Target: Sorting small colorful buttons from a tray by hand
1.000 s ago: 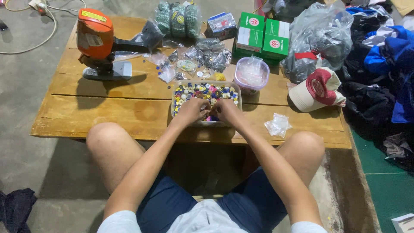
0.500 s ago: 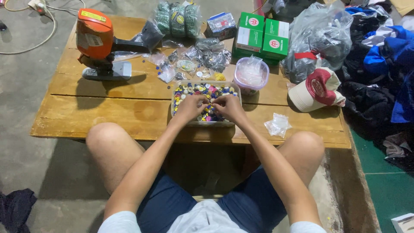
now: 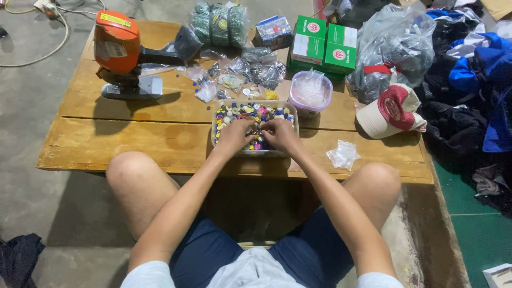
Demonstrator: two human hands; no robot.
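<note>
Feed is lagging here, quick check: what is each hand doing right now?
Left hand: fingers curled in the tray of coloured buttons; grip cannot be told.
Right hand: same tray, fingers bent; grip cannot be told.

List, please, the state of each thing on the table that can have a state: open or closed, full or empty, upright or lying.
Clear tray: open, filled with coloured buttons.
Left hand: in the tray, on the buttons.
Right hand: in the tray, on the buttons.
Round tub: open, plastic bag inside.
Green boxes: closed, side by side.
Cap: lying on the table.
Orange machine: standing upright.
</note>
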